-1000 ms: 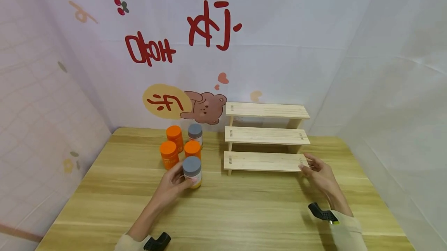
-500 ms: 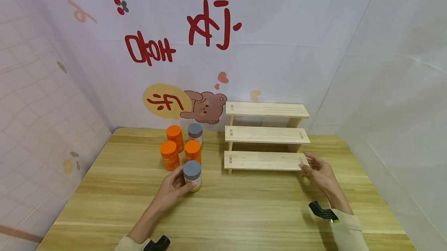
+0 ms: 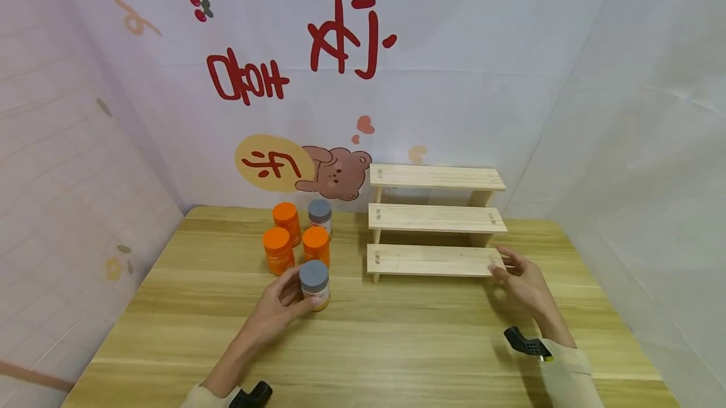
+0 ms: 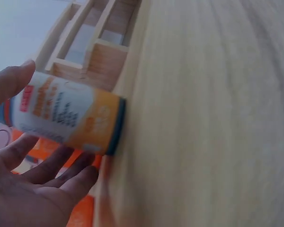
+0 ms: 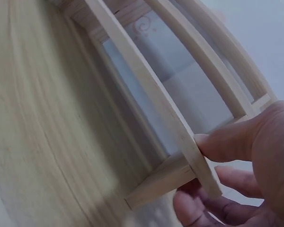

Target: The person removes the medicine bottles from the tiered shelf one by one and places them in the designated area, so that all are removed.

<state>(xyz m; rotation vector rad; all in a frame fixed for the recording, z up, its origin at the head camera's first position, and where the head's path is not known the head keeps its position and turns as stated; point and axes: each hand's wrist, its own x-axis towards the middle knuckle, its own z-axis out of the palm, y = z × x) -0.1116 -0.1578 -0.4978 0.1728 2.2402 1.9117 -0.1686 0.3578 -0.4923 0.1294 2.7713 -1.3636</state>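
Note:
My left hand holds a small jar with a grey lid, thumb on its near side and fingers behind. In the left wrist view the jar has a white and orange label, and its base is close to the tabletop; whether it touches is hard to tell. At the right, my right hand grips the end of the lowest board of a three-step wooden shelf. The right wrist view has the thumb on top of that board and fingers beneath it.
Behind the held jar are orange jars and another grey-lidded jar. The shelf stands near the back edge of the wooden table. White printed cloth hangs behind and at both sides.
My left hand and the grey-lidded jar have come slightly toward me, away from the orange jars, then stayed nearly still. My right hand keeps its place on the shelf. The head view shifts a little.

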